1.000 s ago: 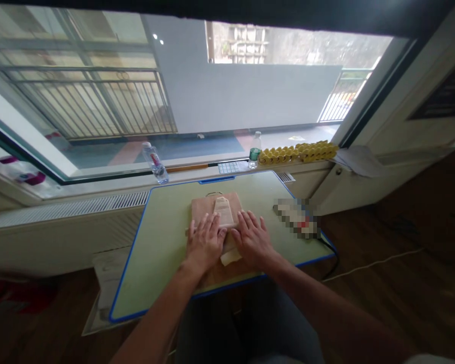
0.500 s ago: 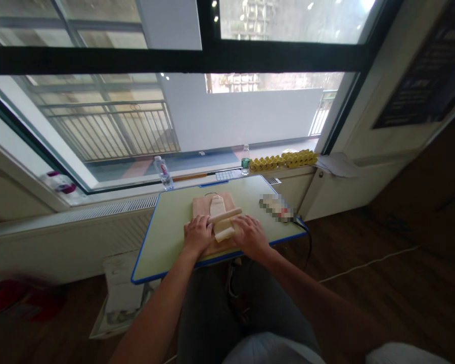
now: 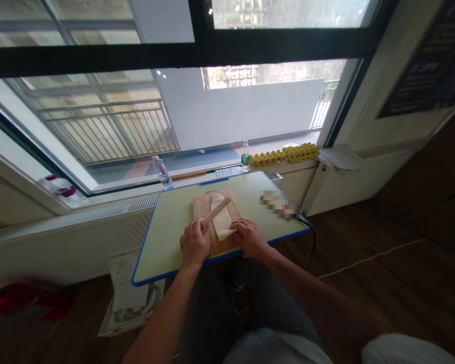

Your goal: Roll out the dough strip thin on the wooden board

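Observation:
A pale wooden rolling pin (image 3: 217, 211) slants across a flat strip of dough (image 3: 222, 223) on a wooden cutting board (image 3: 200, 205). My left hand (image 3: 195, 243) is closed round the pin's near left end. At the dough's lower right edge, the fingers of my right hand (image 3: 249, 235) are closed on it, though the thumb is partly hidden. The far end of the dough lies flat toward the board's handle end.
The board rests on a small light-green table (image 3: 163, 237) with a blue edge. A blurred-out object (image 3: 278, 203) with a black cable lies at right. Along the windowsill stand two plastic bottles (image 3: 245, 157) and yellow egg-tray-like strips (image 3: 284, 155).
The rolling pin has swung from lying across between both hands to a slant held by my left hand alone. My right hand has left the pin and moved to the dough's edge. The dough's near end, curled before, is now flatter.

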`<state>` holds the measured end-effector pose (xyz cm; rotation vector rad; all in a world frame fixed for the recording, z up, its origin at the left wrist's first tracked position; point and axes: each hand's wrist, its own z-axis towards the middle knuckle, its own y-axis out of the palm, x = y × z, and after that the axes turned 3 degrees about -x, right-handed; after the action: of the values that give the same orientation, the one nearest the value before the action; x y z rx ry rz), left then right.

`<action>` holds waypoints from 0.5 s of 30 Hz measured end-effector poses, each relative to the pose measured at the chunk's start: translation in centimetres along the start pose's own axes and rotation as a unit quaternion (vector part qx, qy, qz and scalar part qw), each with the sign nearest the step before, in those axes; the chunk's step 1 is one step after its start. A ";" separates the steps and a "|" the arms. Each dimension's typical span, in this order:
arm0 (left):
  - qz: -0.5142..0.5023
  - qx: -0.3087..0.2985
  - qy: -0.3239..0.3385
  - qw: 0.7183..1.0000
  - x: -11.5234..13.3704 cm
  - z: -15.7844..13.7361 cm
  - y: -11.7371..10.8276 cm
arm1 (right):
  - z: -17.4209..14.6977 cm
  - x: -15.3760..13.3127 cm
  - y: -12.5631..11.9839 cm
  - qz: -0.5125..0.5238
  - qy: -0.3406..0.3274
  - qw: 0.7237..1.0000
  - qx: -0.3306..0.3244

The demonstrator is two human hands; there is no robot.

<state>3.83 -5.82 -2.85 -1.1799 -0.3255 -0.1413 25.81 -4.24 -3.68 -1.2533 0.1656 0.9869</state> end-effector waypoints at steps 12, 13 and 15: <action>-0.028 -0.068 -0.003 0.997 2.4 -1.5 -2.0 | -3.6 0.3 -1.7 0.076 -0.018 0.997 0.015; -0.027 -0.069 -0.007 0.997 2.5 -1.4 -1.9 | -3.4 0.0 -1.8 0.069 -0.012 0.997 0.015; -0.029 -0.067 -0.014 0.997 2.7 -1.2 -1.8 | -2.8 -0.8 -2.0 0.061 0.009 0.998 0.019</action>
<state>6.06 -7.41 -0.82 -1.3064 -0.3793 -0.1997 27.86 -7.00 -2.80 -1.2285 0.2767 1.0736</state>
